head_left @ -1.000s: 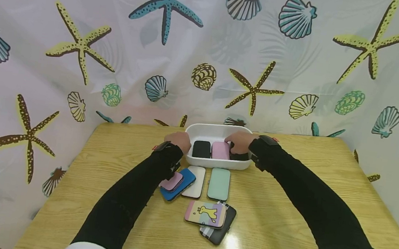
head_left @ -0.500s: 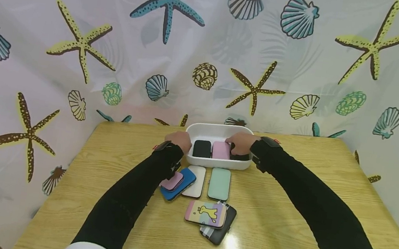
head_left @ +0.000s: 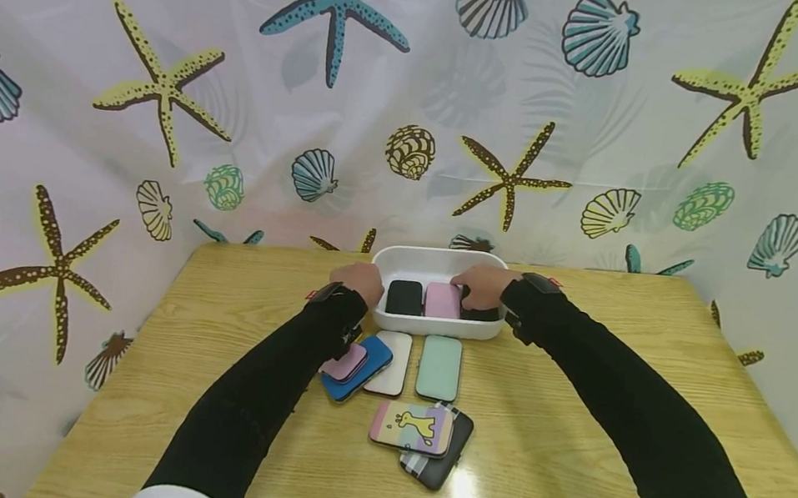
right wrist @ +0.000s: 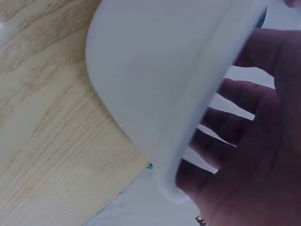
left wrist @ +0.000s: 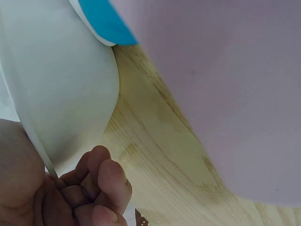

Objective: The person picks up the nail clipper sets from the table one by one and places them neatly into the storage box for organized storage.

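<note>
A white oblong bin [head_left: 415, 325] stands at the back of the table. My left hand [head_left: 358, 282] holds its left end, with the thumb over the rim and curled fingers outside in the left wrist view. My right hand [head_left: 482, 285] reaches over the right end, its fingers [right wrist: 242, 94] spread inside behind the wall, fingertips hidden. In the head view, its index finger is at the pink flat case [head_left: 442, 301] in the middle of the bin. A black case [head_left: 404, 298] lies to the left of it; another black case [head_left: 485, 313] is partly under my right hand.
In front of the bin lie a white case [head_left: 391, 364] and a mint case [head_left: 439, 368]. A small pink case [head_left: 346, 362] sits on a blue case [head_left: 370, 367] by my left wrist. Nearer, a giraffe-print case [head_left: 412, 427] overlaps a dark checked case [head_left: 449, 453].
My hands, the bin and the cases keep their places; only the head view has shifted very slightly.
</note>
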`<state>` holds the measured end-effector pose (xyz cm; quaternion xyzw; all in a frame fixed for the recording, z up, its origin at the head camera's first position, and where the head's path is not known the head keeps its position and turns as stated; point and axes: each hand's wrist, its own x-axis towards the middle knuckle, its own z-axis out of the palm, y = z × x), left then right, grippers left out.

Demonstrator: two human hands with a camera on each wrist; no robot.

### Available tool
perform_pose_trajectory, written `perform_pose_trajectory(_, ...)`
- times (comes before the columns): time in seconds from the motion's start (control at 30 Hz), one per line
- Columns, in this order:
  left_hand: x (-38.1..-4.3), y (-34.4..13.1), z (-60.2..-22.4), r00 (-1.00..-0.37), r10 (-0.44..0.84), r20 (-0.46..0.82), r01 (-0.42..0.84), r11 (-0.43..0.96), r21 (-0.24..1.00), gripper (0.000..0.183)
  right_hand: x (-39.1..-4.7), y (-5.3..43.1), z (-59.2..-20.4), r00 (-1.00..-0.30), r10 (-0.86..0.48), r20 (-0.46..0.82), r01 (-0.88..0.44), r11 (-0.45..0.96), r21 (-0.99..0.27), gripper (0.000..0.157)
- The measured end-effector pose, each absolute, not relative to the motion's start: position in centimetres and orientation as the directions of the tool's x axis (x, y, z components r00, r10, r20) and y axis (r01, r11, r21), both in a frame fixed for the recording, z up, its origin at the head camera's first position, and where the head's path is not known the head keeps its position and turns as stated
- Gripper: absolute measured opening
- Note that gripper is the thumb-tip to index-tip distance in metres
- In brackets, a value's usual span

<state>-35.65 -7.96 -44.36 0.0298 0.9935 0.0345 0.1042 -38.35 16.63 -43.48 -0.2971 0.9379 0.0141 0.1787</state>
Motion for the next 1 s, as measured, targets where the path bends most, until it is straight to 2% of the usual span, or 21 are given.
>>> perform_pose_trajectory(0.17, -35.5, -7.9, -44.2, -0.977, 0.058, -0.207, 0.045, 0.997, 0.067, 0.028, -37.7, 15.7, -42.5, -0.765, -0.566, -0.308, -0.561, 0.820, -0.114, 0.055)
perform_pose_trajectory(0.3, -35.3, -7.8, -44.1, -0.978, 0.063, -0.198, 0.052, 0.997, 0.061, 0.028, -37.5, 16.0, -41.8, -0.776, -0.578, -0.251, -0.566, 0.815, -0.126, 0.047)
perform_pose_trajectory(0.5, -35.3, -8.2, -43.9, -0.976, 0.087, -0.197, 0.075, 0.995, 0.065, 0.028, -37.3, 18.5, -40.6, -0.830, -0.549, -0.097, -0.518, 0.824, -0.228, 0.038)
perform_pose_trajectory(0.67, -35.1, -8.4, -43.6, -0.974, 0.081, -0.213, 0.070, 0.996, 0.059, 0.027, -36.8, 20.8, -40.1, -0.891, -0.453, 0.016, -0.441, 0.859, -0.262, 0.040)
perform_pose_trajectory(0.77, -35.0, -8.5, -43.5, -0.972, 0.086, -0.218, 0.074, 0.995, 0.061, 0.027, -36.7, 21.8, -40.7, -0.933, -0.360, -0.014, -0.345, 0.904, -0.253, 0.048)
perform_pose_trajectory(0.87, -35.0, -8.4, -43.6, -0.971, 0.097, -0.218, 0.084, 0.994, 0.066, 0.028, -36.7, 22.5, -42.0, -0.946, -0.311, -0.091, -0.284, 0.932, -0.227, 0.051)
perform_pose_trajectory(1.0, -35.2, -8.3, -43.7, -0.968, 0.122, -0.218, 0.110, 0.992, 0.069, 0.029, -36.5, 22.7, -43.6, -0.955, -0.277, -0.103, -0.250, 0.943, -0.220, 0.043)
